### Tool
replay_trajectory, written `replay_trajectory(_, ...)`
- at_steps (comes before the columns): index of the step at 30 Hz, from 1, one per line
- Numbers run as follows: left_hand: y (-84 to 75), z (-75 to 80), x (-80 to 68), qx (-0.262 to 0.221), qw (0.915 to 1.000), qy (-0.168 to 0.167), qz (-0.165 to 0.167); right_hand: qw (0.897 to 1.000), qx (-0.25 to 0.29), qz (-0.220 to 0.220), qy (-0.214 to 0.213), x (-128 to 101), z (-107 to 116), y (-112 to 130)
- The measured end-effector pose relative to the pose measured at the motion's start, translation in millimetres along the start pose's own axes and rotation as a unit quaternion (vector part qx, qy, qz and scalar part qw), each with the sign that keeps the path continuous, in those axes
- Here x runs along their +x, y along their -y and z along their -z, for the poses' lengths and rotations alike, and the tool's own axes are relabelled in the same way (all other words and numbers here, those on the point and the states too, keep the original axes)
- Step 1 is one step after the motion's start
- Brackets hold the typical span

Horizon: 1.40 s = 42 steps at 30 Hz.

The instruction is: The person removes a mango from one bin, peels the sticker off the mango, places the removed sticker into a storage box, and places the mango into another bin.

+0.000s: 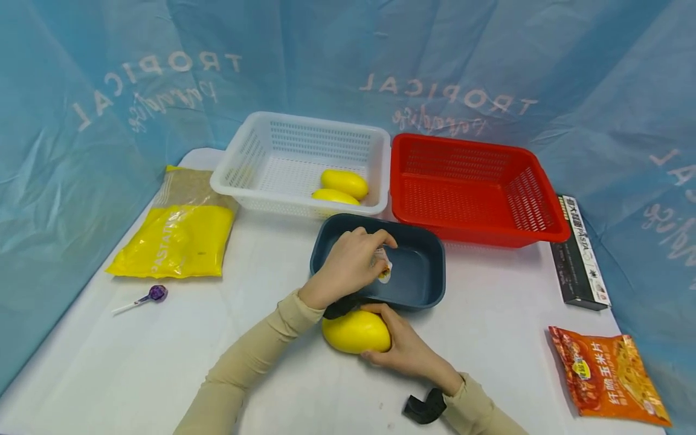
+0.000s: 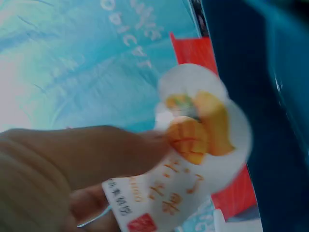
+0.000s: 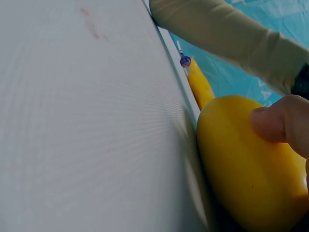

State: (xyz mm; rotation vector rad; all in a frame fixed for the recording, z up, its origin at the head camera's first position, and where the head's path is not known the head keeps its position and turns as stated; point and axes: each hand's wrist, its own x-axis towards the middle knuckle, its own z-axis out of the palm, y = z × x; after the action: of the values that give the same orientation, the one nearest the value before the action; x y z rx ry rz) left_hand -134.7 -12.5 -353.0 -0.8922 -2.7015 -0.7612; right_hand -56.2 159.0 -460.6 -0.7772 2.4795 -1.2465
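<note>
The right hand grips a smooth, oval yellow mango resting on the white table at lower centre. The left hand pinches a small glossy printed sticker over the dark blue rounded plastic tray. Behind it, a white perforated basket holds two mangoes; a red basket stands alongside.

My left hand pinched a small white sticker over the dark blue tray, while my right hand held a yellow mango on the worktop.
</note>
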Motion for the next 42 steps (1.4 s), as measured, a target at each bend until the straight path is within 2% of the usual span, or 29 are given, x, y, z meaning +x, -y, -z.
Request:
replay_trajectory(3, 4.0, -6.6, 5.4, 0.04, 0.9983, 0.035, 0.023, 1.0, 0.003, -0.002, 0.004, 0, -2, 0)
replay_trajectory(8, 11.6, -16.1, 6.3, 0.087, 0.9903, 0.1, 0.042, 1.0, 0.003, -0.006, 0.0, -1, -3, -1)
replay_trajectory(14, 16.5, -21.2, 8.2, 0.087, 0.9867, 0.132, 0.038, 1.0, 0.002, -0.017, -0.006, -1, -1, -3)
replay_trajectory(21, 16.1, -25.4, 11.9, 0.082, 0.9695, 0.224, 0.057, 1.0, 0.004, -0.019, -0.005, 0, 0, -2)
replay_trajectory(28, 14.6, -25.3, 11.1, 0.122, 0.9611, 0.244, 0.042, 1.0, -0.007, -0.005, -0.003, -1, -1, -3)
replay_trajectory(38, 16.0, -29.4, 17.2, 0.145, 0.9344, 0.322, 0.043, 1.0, 0.003, -0.018, 0.008, -1, 0, -1)
replay_trajectory(42, 15.3, -32.1, 18.3, 0.151, 0.9331, 0.323, 0.049, 1.0, -0.001, -0.021, 0.009, -1, 0, 0)
